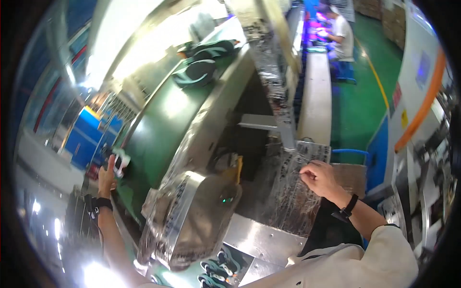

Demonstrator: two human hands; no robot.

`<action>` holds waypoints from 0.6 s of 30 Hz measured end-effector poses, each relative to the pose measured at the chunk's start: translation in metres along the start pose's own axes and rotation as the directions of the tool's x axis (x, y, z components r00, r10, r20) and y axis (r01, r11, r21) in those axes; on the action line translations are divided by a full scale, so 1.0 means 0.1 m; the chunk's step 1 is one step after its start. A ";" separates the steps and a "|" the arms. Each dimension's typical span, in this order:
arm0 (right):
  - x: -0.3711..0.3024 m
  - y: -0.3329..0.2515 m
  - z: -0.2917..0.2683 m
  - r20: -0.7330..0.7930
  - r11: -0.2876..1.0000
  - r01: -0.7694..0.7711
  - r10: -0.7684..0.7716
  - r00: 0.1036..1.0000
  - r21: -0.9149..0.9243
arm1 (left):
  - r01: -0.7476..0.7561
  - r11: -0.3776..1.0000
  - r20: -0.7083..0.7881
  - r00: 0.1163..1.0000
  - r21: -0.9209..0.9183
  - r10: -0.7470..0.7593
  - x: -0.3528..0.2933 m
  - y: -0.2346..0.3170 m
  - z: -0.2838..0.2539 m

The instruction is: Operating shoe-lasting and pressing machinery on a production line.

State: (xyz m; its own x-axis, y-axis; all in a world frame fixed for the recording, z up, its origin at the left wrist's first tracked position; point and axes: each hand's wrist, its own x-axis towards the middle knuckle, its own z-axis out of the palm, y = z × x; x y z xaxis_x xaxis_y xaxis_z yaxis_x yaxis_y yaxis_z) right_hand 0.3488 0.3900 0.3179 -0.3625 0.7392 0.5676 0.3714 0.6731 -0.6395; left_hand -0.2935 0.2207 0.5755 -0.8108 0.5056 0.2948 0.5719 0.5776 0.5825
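My left hand [106,178] perhaps steadies the adjacent white shoe [122,162], grip unclear; my right hand [319,177], curled closed, looks empty.

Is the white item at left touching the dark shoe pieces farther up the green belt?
Apart: the head view shows bare green belt between the white item and the dark shoe pieces.

Passable along the bare middle of the green belt [161,127]. Blocked farther up by dark, teal-edged shoe pieces [196,72]. Partly barred between left hand [106,179] and right hand [319,177] by a metal box [204,206] (and, farther off, by a film-wrapped post [274,72]).
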 end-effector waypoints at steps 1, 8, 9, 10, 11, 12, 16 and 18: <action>-0.02 0.01 0.01 0.001 1.000 0.026 -0.026 1.000 0.003 | 0.166 0.986 0.236 0.959 -0.026 -0.155 -0.05 0.36 0.03; -0.05 0.06 0.03 -0.005 0.999 0.024 -0.024 1.000 0.047 | -0.234 0.936 -0.132 0.952 0.262 0.275 0.54 -0.22 0.65; -0.04 0.05 0.02 -0.003 0.999 0.031 -0.031 1.000 0.030 | -0.350 0.928 0.030 0.937 0.127 0.349 0.40 -0.02 0.58; -0.04 0.05 0.02 -0.005 0.998 0.046 -0.046 0.999 0.047 | -0.429 0.903 0.171 0.888 -0.021 0.426 0.25 0.16 0.48; -0.05 0.08 0.02 -0.024 0.997 0.057 -0.056 0.998 0.049 | -0.335 0.918 0.148 0.940 0.214 0.309 0.05 0.27 0.46; -0.05 0.07 0.03 -0.040 0.995 0.080 -0.077 0.996 0.061 | -0.412 0.907 0.181 0.902 0.086 0.392 -0.16 0.35 0.41; -0.05 0.13 0.01 -0.066 0.988 0.135 -0.130 0.989 0.069 | -0.605 0.775 0.164 0.796 0.180 0.583 -1.20 1.41 0.48; -0.07 0.16 0.01 -0.081 0.987 0.145 -0.139 0.987 0.068 | -0.679 0.657 0.186 0.728 0.327 0.660 -1.70 1.97 0.33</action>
State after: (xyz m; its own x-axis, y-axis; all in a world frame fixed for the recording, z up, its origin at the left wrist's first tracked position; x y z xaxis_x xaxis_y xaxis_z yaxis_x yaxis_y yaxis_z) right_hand 0.3557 0.3955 0.3034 -0.3400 0.6374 0.6915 0.2558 0.7703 -0.5842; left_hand -0.0393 0.2695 0.6151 -0.1897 0.8684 0.4581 0.9672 0.2456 -0.0650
